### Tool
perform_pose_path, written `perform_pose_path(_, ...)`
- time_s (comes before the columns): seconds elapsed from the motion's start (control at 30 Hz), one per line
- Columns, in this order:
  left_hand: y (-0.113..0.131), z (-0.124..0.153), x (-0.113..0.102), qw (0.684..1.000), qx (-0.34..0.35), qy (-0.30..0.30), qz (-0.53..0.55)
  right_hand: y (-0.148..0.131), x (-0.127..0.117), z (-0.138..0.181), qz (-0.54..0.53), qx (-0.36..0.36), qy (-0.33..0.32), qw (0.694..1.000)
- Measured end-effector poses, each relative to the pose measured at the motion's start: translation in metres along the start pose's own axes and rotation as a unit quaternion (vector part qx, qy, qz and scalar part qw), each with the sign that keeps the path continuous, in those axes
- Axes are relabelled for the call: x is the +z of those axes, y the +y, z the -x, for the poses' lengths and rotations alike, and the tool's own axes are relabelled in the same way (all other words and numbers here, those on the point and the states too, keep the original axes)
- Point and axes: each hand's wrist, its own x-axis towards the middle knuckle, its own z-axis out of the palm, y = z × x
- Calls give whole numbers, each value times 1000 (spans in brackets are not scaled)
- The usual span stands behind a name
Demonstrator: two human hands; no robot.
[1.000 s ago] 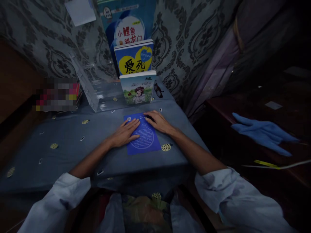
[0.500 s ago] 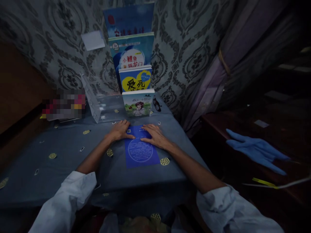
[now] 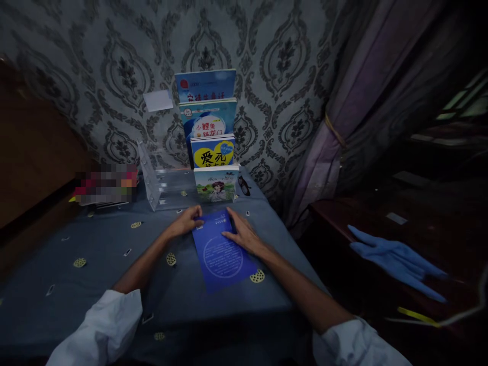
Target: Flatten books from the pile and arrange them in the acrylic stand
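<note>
- Blue book [image 3: 223,262] is text side up over the bench [image 3: 114,284], on our side of the front standing book [image 3: 215,184].
- Long axis runs away from us, near end canted to our R.
- Left hand [image 3: 185,222] at far-L corner; right hand [image 3: 246,235] along far-R edge, nearer the middle.
- Grip: both thumbs on cover, L fingers curled — pinching or just resting, can't tell; undersides hidden.
- Most of it lies btwn us & both grips.

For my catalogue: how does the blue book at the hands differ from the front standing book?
The blue book shows text inside a circle; the front standing book, a drawn figure. The left hand and right hand touch the blue book, not the front standing book. Both carry printed writing.
</note>
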Motion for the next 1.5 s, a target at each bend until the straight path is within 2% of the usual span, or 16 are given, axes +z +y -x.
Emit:
perform_pose_path(0.07,14,5,-13,999,23,41,22,2,0,-4,-101,19,29,994)
perform_pose_path(0.13,36,15,-31,991,60,113,29,2,-1,-8,-203,42,45,977)
perform_pose_path(0.2,64,30,-48,976,93,194,-12,-1,-5,-11,-269,49,66,960)
perform_pose_path(0.27,90,48,-56,959,119,239,-95,-5,-10,-13,-280,34,107,953)
perform_pose_path(0.33,108,67,-51,942,170,224,-184,-8,-14,-14,-260,24,150,954)
perform_pose_path(0.4,114,83,-30,926,227,156,-260,-8,-15,-14,-255,40,167,952)
perform_pose_path(0.47,110,94,0,912,244,79,-321,-5,-14,-13,-283,88,146,944)
perform_pose_path(0.6,101,104,59,895,156,-91,-408,-2,-10,-11,-352,170,61,918)
perform_pose_path(0.7,106,101,77,882,99,-134,-441,-2,-11,-9,-374,186,48,907)
perform_pose_path(0.8,114,92,78,888,57,-124,-440,-2,-15,-9,-367,192,44,909)
perform_pose_path(0.87,117,87,77,896,41,-113,-427,-1,-17,-8,-338,174,33,924)
perform_pose_path(0.97,116,82,81,909,46,-94,-403,3,-17,-7,-282,139,8,949)
perform_pose_path(1.07,111,78,87,925,75,-76,-363,6,-15,-6,-251,120,-15,960)
perform_pose_path(1.23,91,53,86,940,85,-72,-324,10,-9,-7,-198,90,-13,976)
perform_pose_path(1.37,66,27,72,937,36,-61,-343,11,-8,-8,-154,85,-18,984)
perform_pose_path(1.5,41,20,52,932,-31,-42,-360,8,-9,-7,-119,89,-21,989)
